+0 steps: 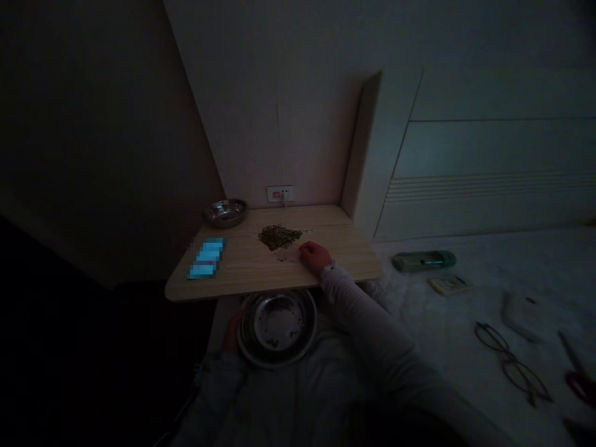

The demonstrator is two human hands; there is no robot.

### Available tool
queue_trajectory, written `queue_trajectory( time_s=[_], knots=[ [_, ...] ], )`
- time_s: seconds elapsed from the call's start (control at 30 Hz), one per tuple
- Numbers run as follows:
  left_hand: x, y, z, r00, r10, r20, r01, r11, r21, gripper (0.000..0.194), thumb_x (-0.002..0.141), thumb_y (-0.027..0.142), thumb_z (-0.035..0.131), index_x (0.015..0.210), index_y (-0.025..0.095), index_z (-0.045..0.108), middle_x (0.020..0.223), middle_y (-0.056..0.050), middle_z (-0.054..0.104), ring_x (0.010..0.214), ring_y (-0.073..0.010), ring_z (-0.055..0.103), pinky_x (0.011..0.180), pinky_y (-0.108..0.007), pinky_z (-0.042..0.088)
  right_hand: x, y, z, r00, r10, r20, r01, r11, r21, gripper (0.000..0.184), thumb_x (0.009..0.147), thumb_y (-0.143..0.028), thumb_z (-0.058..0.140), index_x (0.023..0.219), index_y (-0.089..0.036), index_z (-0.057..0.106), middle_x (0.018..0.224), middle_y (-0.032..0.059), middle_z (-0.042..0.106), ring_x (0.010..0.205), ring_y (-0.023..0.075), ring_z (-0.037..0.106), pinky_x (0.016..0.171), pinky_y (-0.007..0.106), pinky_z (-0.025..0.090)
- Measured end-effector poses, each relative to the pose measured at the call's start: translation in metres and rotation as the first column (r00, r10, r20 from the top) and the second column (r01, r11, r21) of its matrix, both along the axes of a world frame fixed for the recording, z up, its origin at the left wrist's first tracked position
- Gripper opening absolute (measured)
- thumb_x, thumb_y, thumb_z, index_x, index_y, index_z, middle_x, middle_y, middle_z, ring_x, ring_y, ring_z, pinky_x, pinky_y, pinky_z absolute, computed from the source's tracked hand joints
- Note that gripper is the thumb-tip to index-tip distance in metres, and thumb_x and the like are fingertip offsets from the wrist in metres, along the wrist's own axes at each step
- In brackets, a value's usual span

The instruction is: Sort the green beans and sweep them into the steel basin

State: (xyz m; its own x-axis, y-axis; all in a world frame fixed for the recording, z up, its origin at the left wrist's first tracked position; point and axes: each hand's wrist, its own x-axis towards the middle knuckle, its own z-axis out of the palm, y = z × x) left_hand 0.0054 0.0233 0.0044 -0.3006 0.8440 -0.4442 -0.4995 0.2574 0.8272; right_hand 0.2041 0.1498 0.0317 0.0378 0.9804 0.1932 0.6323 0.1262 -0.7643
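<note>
My left hand (231, 332) grips the left rim of a round steel bowl (278, 323) in my lap, just below the table's front edge. A few dark bits lie inside that bowl. Over the small wooden table (246, 273), my right hand (315, 257) is closed, with a pale, see-through flat piece (288, 254) reaching out from its fingers; its kind is too dim to tell. Touching or close to this piece are some loose dark grains. Just behind it a pile of small dark brown-green grains (278, 236) is spread on the tabletop.
A second steel bowl (226, 213) stands at the table's back left, and a lit phone (207, 258) lies in front of it. Behind is a wall socket (280, 194) with a plug. On the bed are a green case (423, 261), eyeglasses (512, 363) and red-handled scissors (580, 386).
</note>
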Motion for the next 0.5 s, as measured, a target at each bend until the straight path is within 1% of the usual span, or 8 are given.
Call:
queue_trajectory(
  time_s=[0.07,0.17,0.27,0.4,0.5],
  knots=[
    [0.0,-0.0003,0.0005,1.0,0.02,-0.016,-0.02,1.0,-0.018,0.009,0.058,0.017,0.057,0.049,0.017,0.061,0.058,-0.005,0.067,0.097,-0.0256,0.055,0.09,-0.036,0.036,0.0,0.0,0.0001,1.0,0.003,0.005,-0.003,1.0,0.004,0.019,0.073,-0.025,0.044,0.079,-0.019,0.061,0.068,-0.0011,0.062,0.068,0.0122,0.055,0.064,0.022,0.04],
    [0.0003,-0.0013,0.0034,0.998,0.042,-0.036,-0.044,0.998,-0.045,0.015,0.058,0.015,0.055,0.044,0.019,0.058,0.053,-0.004,0.065,0.096,-0.0257,0.055,0.09,-0.036,0.036,0.0009,0.0009,-0.0012,1.0,0.025,0.012,-0.025,1.0,0.002,0.019,0.073,-0.026,0.044,0.08,-0.019,0.061,0.071,-0.0003,0.063,0.069,0.0127,0.055,0.065,0.023,0.04],
    [0.0014,-0.0027,0.0064,0.999,0.019,-0.041,-0.02,0.999,-0.026,0.015,0.057,0.016,0.056,0.042,0.019,0.057,0.055,-0.004,0.066,0.094,-0.0264,0.056,0.089,-0.036,0.037,0.0022,0.0015,-0.0023,0.998,0.054,0.013,-0.054,0.999,-0.008,0.02,0.073,-0.026,0.044,0.082,-0.019,0.061,0.072,-0.0002,0.063,0.07,0.0131,0.055,0.067,0.024,0.041],
    [0.0011,-0.0018,0.0016,0.999,0.035,-0.003,-0.035,0.999,-0.028,0.012,0.058,0.019,0.055,0.047,0.018,0.06,0.059,-0.006,0.067,0.095,-0.0267,0.056,0.089,-0.038,0.037,0.0028,0.0013,-0.0026,0.998,0.058,-0.001,-0.058,0.998,-0.023,0.02,0.072,-0.025,0.044,0.081,-0.02,0.061,0.067,-0.0013,0.063,0.068,0.0127,0.055,0.065,0.023,0.041],
    [0.0009,-0.0002,0.0005,0.999,0.047,-0.014,-0.047,0.999,-0.024,0.013,0.059,0.017,0.054,0.047,0.018,0.06,0.06,-0.005,0.067,0.096,-0.0256,0.056,0.091,-0.036,0.035,0.0027,0.0017,-0.0037,0.998,0.066,-0.02,-0.066,0.998,-0.015,0.019,0.072,-0.026,0.044,0.079,-0.019,0.061,0.065,-0.0016,0.062,0.065,0.012,0.055,0.062,0.022,0.04]
  ],
)
